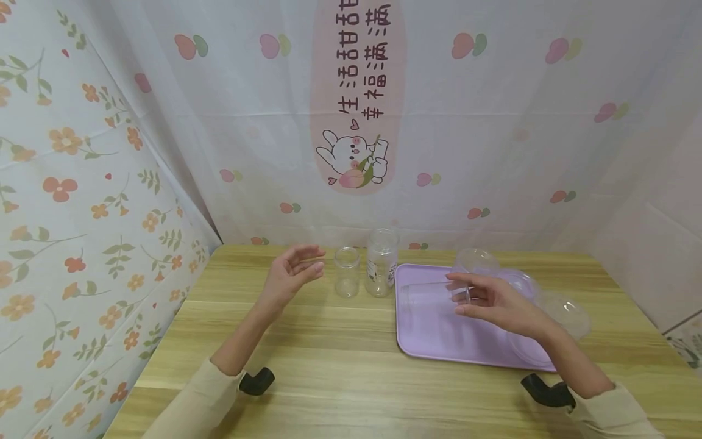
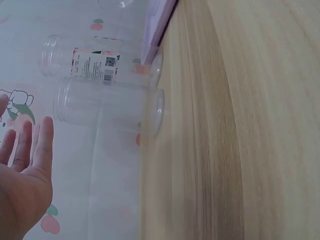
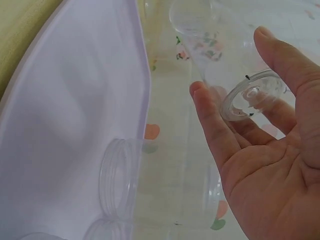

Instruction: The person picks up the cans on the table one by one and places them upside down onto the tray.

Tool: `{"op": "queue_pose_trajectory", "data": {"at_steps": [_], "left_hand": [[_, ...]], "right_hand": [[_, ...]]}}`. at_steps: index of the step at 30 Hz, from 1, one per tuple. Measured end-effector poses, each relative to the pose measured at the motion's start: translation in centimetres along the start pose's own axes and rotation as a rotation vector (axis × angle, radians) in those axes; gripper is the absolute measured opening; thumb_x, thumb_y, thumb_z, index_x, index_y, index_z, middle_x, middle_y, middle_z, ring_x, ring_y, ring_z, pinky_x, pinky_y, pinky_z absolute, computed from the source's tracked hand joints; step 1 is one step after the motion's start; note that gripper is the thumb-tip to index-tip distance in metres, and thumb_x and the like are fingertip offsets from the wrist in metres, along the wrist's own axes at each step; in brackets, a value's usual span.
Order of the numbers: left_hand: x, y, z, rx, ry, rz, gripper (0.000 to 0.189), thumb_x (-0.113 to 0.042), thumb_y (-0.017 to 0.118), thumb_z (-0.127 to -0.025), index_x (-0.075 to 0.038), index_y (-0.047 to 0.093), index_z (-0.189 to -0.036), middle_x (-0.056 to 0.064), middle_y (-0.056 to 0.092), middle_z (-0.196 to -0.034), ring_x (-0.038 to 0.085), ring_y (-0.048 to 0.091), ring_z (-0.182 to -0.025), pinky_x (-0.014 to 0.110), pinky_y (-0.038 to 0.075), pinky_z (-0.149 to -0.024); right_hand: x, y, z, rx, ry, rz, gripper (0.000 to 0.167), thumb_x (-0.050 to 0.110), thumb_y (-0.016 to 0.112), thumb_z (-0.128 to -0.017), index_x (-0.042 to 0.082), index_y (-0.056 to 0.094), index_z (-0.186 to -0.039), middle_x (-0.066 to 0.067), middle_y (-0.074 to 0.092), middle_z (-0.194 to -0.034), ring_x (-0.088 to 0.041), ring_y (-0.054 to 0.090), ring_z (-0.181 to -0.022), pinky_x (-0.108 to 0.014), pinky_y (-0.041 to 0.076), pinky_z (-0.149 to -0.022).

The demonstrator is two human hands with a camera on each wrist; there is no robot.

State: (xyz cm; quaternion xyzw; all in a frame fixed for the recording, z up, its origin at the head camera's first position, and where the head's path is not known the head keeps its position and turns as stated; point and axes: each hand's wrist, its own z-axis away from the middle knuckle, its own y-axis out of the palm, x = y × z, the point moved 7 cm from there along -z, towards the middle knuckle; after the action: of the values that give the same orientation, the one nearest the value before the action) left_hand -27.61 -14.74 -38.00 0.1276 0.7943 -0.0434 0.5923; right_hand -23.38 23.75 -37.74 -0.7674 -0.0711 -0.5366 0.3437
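Note:
My right hand (image 1: 501,303) grips a clear plastic jar (image 1: 433,297) by its base, thumb on one side and fingers on the other. The jar lies sideways above the lilac tray (image 1: 419,347), its far end pointing left. In the right wrist view the ringed base of this jar (image 3: 252,97) sits between thumb and fingers. My left hand (image 1: 287,274) hovers with relaxed fingers and holds nothing. Just right of it stands a short clear jar (image 1: 347,274). Beside that stands a taller clear jar (image 1: 382,268) with a printed label (image 2: 95,65).
More clear jars stand on and around the tray's right side: one jar (image 1: 476,262) at the back and another jar (image 1: 567,314) at the right. Patterned curtains (image 1: 247,122) rise behind and left of the wooden table (image 1: 329,378).

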Motion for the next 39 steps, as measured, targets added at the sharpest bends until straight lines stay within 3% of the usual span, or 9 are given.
{"op": "queue_pose_trajectory", "data": {"at_steps": [6,17,27,32,39], "left_hand": [[0.0,-0.3,-0.2,-0.004,0.001,-0.02,0.041,0.002,0.068,-0.096,0.007,0.054,-0.135,0.029,0.057,-0.133,0.029,0.065,-0.113,0.04,0.056,-0.092],[0.4,-0.8,-0.4,0.04,0.008,-0.105,0.042,-0.001,0.07,-0.095,0.005,0.056,-0.135,0.023,0.058,-0.134,0.049,0.054,-0.124,0.037,0.055,-0.093],[0.5,-1.1,-1.0,0.038,0.026,-0.224,0.045,-0.001,0.073,-0.094,0.006,0.055,-0.134,0.027,0.057,-0.135,0.043,0.057,-0.121,0.034,0.056,-0.091],[0.5,-1.2,-1.4,0.03,0.016,-0.256,0.049,-0.001,0.075,-0.092,0.006,0.054,-0.136,0.026,0.057,-0.135,0.044,0.056,-0.123,0.034,0.056,-0.09],[0.1,-1.3,-1.7,0.032,0.011,-0.322,0.051,-0.009,0.076,-0.093,0.002,0.054,-0.138,0.023,0.056,-0.138,0.042,0.054,-0.126,0.048,0.053,-0.096]], "right_hand": [[0.4,-0.2,-0.1,0.012,0.025,0.056,0.057,0.003,0.071,-0.095,-0.001,0.049,-0.147,-0.031,0.056,-0.131,-0.04,0.063,-0.111,-0.029,0.055,-0.09],[1.0,-0.7,0.0,0.032,0.037,0.173,0.058,0.01,0.075,-0.094,0.002,0.051,-0.146,-0.022,0.062,-0.127,-0.033,0.066,-0.102,-0.025,0.055,-0.086],[2.1,-1.4,0.1,0.021,0.032,0.325,0.058,0.019,0.079,-0.092,0.006,0.056,-0.143,-0.003,0.067,-0.12,-0.015,0.066,-0.092,-0.026,0.056,-0.076],[2.5,-1.8,0.2,0.04,0.031,0.36,0.059,0.021,0.08,-0.091,0.006,0.056,-0.144,-0.003,0.068,-0.12,-0.016,0.068,-0.094,-0.026,0.057,-0.077],[3.0,-2.4,0.3,0.077,0.028,0.366,0.061,0.02,0.079,-0.092,0.004,0.054,-0.145,-0.007,0.067,-0.122,-0.016,0.067,-0.096,-0.027,0.057,-0.081]]}}
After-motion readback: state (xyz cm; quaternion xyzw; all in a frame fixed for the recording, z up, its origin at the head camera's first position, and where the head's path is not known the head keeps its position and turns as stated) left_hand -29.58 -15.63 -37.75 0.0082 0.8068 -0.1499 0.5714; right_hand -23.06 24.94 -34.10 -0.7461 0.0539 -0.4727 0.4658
